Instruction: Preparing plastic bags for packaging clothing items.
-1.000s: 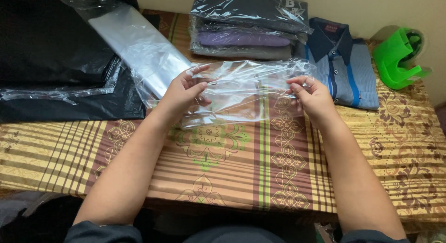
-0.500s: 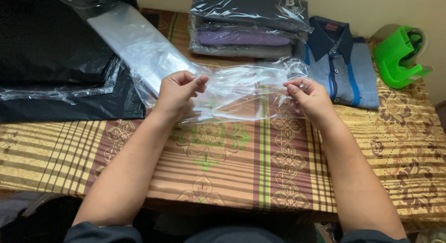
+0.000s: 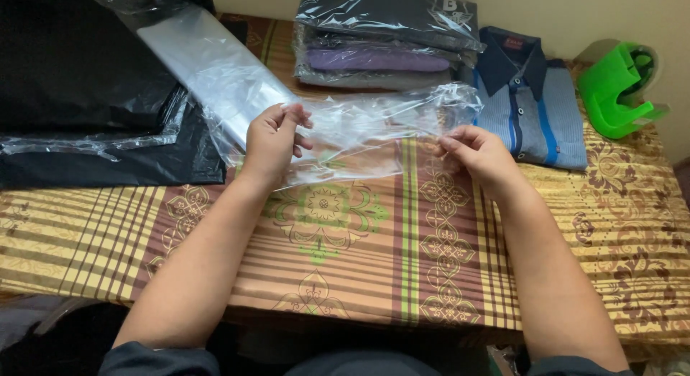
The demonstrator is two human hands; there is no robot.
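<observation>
Patterned tablecloth (image 3: 431,275). Clear plastic bag (image 3: 374,135), crinkled, pinched between left hand (image 3: 272,142) and right hand (image 3: 478,155). Folded striped shirt (image 3: 535,110) just beyond right hand; bagged shirts (image 3: 381,38) behind.

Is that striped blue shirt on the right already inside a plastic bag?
No. The folded striped blue shirt lies bare on the patterned tablecloth, while both hands hold an empty clear plastic bag in front of it.

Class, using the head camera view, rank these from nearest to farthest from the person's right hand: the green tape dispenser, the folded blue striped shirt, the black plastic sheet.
From the right hand:
1. Folded blue striped shirt, just beyond the hand, slightly right.
2. Green tape dispenser, at the table's far right.
3. Black plastic sheet, across on the far left.
</observation>
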